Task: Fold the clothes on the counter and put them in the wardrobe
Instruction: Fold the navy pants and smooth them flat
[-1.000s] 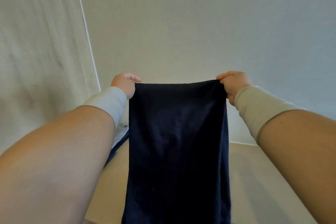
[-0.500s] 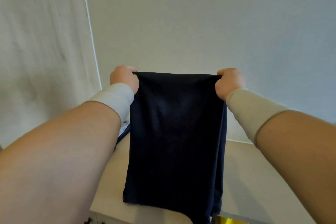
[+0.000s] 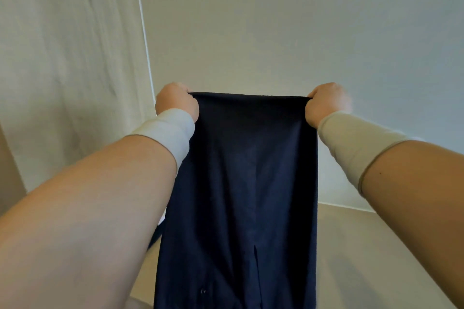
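Left hand (image 3: 175,101) at 10 o'clock and right hand (image 3: 326,103) at 2 o'clock each grip a top corner of the dark garment (image 3: 248,195), raised above the bench (image 3: 376,246) so it hangs flat, likely for folding.

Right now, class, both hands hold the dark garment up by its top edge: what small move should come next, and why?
Probably lower the garment flat onto the counter. The left hand and right hand grip its top corners, it hangs straight and taut between them, and the counter lies just beneath, ready for folding.
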Available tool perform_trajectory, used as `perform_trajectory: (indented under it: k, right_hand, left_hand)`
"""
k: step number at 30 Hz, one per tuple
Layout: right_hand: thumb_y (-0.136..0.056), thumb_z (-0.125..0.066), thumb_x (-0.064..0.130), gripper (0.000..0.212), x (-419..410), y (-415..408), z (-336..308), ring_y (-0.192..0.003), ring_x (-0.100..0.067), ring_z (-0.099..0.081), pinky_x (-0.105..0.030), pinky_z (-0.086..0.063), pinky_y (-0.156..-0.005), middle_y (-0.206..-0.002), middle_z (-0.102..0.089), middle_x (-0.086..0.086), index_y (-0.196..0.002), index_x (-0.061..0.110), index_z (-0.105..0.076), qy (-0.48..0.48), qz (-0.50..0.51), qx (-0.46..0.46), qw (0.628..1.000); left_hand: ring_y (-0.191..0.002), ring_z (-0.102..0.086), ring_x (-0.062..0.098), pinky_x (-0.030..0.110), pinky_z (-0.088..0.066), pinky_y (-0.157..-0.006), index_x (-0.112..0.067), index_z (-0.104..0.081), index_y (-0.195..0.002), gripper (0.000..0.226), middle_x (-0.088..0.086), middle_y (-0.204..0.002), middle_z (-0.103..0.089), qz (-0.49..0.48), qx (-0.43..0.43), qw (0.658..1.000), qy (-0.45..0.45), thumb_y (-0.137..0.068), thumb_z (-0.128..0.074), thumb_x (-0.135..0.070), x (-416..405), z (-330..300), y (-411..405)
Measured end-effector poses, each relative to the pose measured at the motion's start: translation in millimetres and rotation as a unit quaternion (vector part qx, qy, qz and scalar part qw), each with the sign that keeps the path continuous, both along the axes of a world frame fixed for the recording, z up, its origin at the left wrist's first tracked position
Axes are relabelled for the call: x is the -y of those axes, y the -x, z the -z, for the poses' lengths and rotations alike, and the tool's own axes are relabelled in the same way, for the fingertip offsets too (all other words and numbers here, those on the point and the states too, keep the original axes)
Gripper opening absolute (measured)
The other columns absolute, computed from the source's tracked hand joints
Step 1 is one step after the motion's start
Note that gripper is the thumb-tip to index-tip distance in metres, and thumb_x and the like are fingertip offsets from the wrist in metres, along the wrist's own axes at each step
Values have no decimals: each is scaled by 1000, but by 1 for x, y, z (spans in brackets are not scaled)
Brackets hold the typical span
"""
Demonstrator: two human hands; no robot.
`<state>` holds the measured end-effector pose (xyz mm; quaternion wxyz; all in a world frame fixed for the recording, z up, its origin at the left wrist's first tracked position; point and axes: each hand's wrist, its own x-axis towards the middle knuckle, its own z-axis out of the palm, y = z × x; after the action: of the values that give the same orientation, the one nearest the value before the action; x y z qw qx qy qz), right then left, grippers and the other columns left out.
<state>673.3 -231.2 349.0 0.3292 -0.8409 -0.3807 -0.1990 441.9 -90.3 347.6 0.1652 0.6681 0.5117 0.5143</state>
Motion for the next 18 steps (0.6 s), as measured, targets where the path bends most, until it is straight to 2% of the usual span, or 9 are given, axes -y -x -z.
perform_trajectory:
  k: [2, 4, 7, 10, 14, 16, 18]
  right_hand:
    - [-88, -53, 5, 29, -31, -8, 19, -105, -33, -63, -30, -49, -82, -113, -67, -14, -112, 6, -68, 21, 9, -39, 999]
    - [-89, -54, 4, 28, -62, -17, 34, -105, -33, -63, -29, -48, -79, -113, -67, -14, -113, 5, -66, 7, 12, -84, 996]
    - [-93, -48, 3, 29, -96, -29, 32, -109, -31, -60, -24, -40, -78, -117, -65, -13, -117, 8, -64, -109, -11, -145, 983]
    - [-95, -44, 7, 29, -114, -35, 6, -106, -25, -60, -20, -38, -77, -115, -66, -8, -116, 12, -65, -193, -39, -125, 972]
    - [-93, -44, 8, 30, -112, -27, -23, -102, -20, -61, -20, -42, -79, -110, -67, -4, -114, 14, -66, -256, -74, -111, 958]
    - [-91, -47, 8, 29, -101, -20, -22, -97, -19, -61, -23, -46, -81, -104, -68, -3, -109, 14, -68, -257, -95, -113, 955]
    - [-85, -49, 8, 24, -84, -16, -4, -85, -19, -61, -27, -50, -76, -88, -67, 0, -98, 13, -69, -249, -104, -132, 954]
  left_hand:
    - [-94, -68, 28, 37, -54, -87, -15, -66, -103, 23, 8, -99, -71, 36, 5, 998, 42, -90, -50, -8, -33, 24, -12]
    - [-94, -68, 25, 39, -54, -88, -18, -65, -106, 24, 7, -101, -71, 47, 19, 998, 49, -91, -50, -9, -66, 46, -28]
    - [-95, -67, 18, 33, -52, -89, -16, -63, -112, 24, 2, -104, -69, 60, 68, 996, 18, -96, -45, -11, -105, 47, -46]
    - [-97, -66, 17, 31, -50, -91, -17, -64, -108, 24, 0, -99, -70, 47, 95, 994, -40, -93, -46, -13, -123, 22, -53]
    - [-81, -61, 20, 28, -52, -75, -18, -65, -91, 17, -3, -87, -65, 29, 108, 991, -67, -82, -51, -17, -112, -4, -43]
    - [-73, -51, 22, 26, -43, -66, -18, -60, -79, 12, -4, -74, -55, 11, 93, 994, -60, -83, -49, -14, -98, -1, -34]
    - [-68, -40, 25, 28, -35, -61, -15, -48, -65, 19, -2, -62, -43, -6, 56, 997, -43, -83, -44, -8, -83, 14, -26]
